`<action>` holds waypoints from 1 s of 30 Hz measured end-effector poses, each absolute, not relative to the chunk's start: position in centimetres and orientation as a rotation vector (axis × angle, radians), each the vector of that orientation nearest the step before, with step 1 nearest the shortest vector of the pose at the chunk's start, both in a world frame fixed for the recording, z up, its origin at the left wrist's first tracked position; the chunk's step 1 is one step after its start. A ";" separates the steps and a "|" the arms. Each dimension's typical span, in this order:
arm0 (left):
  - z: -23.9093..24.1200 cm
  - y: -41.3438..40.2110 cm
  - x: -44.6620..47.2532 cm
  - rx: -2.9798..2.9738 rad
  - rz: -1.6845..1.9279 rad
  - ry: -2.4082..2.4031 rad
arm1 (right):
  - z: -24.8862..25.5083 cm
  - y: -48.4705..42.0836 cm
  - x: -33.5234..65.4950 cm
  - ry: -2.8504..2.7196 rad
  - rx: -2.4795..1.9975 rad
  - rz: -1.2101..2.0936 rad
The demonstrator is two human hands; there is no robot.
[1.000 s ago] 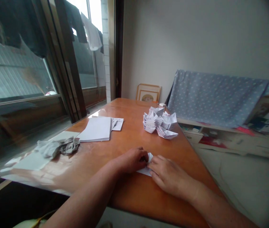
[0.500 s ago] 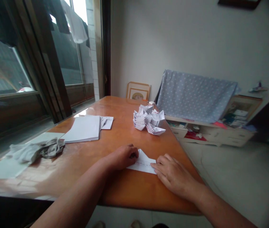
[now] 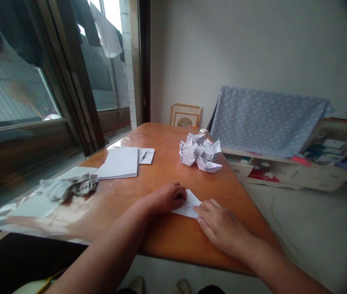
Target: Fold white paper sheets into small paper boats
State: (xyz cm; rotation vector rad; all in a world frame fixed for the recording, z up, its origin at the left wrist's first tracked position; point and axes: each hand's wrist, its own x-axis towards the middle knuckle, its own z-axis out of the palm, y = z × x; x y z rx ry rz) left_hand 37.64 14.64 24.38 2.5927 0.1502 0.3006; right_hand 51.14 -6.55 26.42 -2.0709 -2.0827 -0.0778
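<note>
A folded white paper [image 3: 189, 205] lies flat near the front edge of the orange wooden table [image 3: 161, 171]. My left hand [image 3: 169, 197] rests on the paper's left side with its fingers curled down onto it. My right hand [image 3: 218, 222] lies on the paper's right corner, fingers stretched flat and pressing it to the table. Farther back on the table sits a pile of folded paper boats [image 3: 199, 153].
A stack of white sheets [image 3: 120, 162] lies at the table's left middle, and a crumpled grey cloth [image 3: 67, 187] on a sheet by the window. A framed picture [image 3: 185, 116] leans on the far wall. A blue dotted cover [image 3: 265, 120] drapes a low shelf at right.
Both hands stayed on the paper; the left hand uncovered more of it, so its pointed fold shows. The camera view swung left and back right.
</note>
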 end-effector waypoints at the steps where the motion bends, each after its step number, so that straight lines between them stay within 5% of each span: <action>1: 24.4 14.6 37.6 2.595 0.298 0.151 | 26.4 -6.2 50.8 -2.092 -2.096 -0.078; 30: 26.8 14.8 37.6 2.209 0.228 0.448 | 27.1 -0.8 47.5 -2.157 -2.072 0.004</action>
